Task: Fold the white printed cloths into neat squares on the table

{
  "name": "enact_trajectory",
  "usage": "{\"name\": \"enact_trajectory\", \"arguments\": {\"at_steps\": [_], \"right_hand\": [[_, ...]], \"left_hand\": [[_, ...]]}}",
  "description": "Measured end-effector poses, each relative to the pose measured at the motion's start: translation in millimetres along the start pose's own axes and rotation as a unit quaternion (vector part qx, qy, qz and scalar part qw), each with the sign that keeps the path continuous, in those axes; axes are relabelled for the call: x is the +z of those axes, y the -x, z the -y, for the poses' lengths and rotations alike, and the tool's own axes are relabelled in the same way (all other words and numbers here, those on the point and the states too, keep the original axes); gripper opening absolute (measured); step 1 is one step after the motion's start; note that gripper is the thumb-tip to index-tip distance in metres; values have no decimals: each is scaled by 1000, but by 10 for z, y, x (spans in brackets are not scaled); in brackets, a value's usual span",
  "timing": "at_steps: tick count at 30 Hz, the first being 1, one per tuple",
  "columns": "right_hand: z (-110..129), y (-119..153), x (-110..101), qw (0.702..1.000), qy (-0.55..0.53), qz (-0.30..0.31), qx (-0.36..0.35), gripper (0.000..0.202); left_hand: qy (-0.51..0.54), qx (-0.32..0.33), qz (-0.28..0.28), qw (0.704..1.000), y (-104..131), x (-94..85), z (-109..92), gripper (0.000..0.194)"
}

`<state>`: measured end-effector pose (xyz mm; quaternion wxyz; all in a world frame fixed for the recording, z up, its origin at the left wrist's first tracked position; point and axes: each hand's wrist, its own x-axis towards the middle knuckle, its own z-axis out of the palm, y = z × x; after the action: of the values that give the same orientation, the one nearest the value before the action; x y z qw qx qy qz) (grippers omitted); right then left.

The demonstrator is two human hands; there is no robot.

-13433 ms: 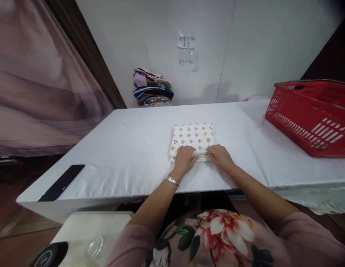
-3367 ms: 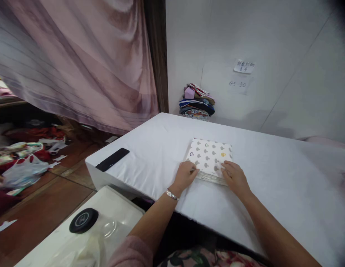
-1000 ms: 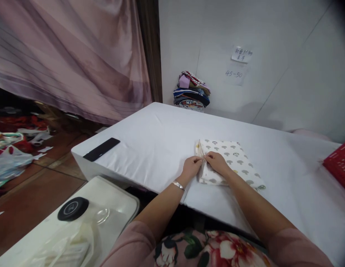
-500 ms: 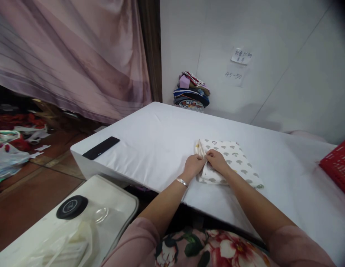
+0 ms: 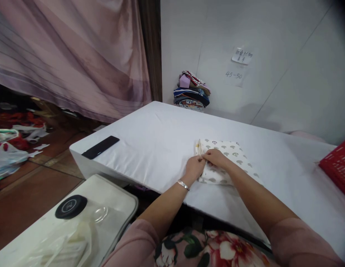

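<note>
A folded white cloth with grey mushroom prints [image 5: 230, 148] lies on the white-covered table [image 5: 161, 137], right of its middle. At the cloth's left edge my left hand [image 5: 195, 167] is closed, its fingertips pinching the fabric. My right hand [image 5: 215, 158] lies across the cloth from the right, thumb and fingers pinched on the same edge. The fingertips of both hands meet there. A silver bracelet [image 5: 184, 184] circles my left wrist.
A black phone [image 5: 101, 147] rests at the table's left end. Folded clothes [image 5: 191, 92] are piled beyond the far edge. A red basket [image 5: 338, 167] stands at the right. A white stool-like surface [image 5: 111, 196] at lower left holds a black round object [image 5: 71, 207] and plastic bags.
My right hand has shifted slightly left along the cloth's edge, closer to my left hand. The cloth has barely moved.
</note>
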<state>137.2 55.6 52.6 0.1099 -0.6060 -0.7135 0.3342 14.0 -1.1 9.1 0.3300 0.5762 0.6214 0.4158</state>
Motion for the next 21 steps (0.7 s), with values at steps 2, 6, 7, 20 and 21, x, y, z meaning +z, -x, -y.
{"name": "enact_trajectory", "arguments": {"at_steps": [2,6,7,20,21], "right_hand": [[-21,-32,-5,1000,-15,15,9,18],[-76,-47,-3,999,-37,23,10,14],[-88,-40,-3,999,-39,23,8,14],[-37,88,-3,998,-65,7,13,14],[-34,94,-1,997,-70,9,15,14]], "left_hand": [[11,-8,6,1000,3,-7,29,23],[30,-20,16,999,-32,-37,77,22],[28,-25,16,999,-49,-45,80,23],[34,-114,74,990,-293,-8,49,30],[49,-118,71,989,-302,5,74,31]]}}
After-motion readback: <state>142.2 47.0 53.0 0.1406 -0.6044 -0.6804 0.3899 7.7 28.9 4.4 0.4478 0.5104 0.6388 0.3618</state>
